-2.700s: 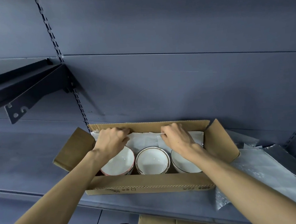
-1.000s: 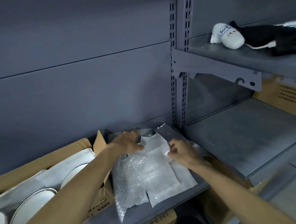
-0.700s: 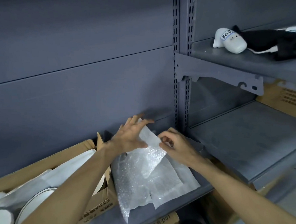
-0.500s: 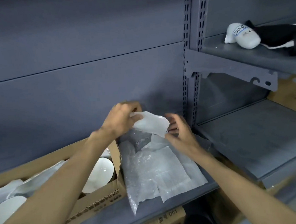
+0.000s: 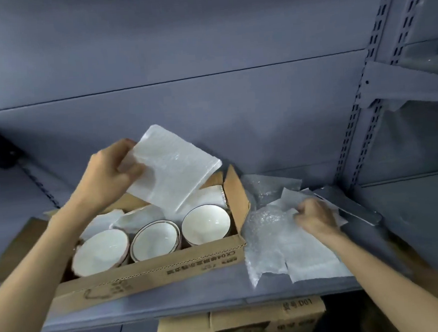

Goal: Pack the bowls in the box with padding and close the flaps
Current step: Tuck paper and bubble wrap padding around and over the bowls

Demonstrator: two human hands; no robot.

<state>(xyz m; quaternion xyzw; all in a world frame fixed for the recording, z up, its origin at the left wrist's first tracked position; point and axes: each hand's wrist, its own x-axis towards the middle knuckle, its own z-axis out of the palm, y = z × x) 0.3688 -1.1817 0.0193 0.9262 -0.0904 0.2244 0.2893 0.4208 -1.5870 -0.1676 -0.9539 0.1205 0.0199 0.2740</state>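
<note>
— Sitting in a row in the open brown cardboard box (image 5: 152, 270) on the grey shelf (image 5: 195, 294) are three white ceramic bowls (image 5: 151, 239), rims up; why the white foam sheet (image 5: 172, 166) above them?

— Likely top padding. The left hand (image 5: 104, 177) pinches its corner in curled fingers, clear of the bowls; the right hand (image 5: 316, 217) grips the loose pile of bubble wrap and foam (image 5: 272, 242) beside the box.

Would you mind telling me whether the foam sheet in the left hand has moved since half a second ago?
Yes. The left hand has carried the foam sheet leftward, from over the padding pile to above the box of bowls.
</note>
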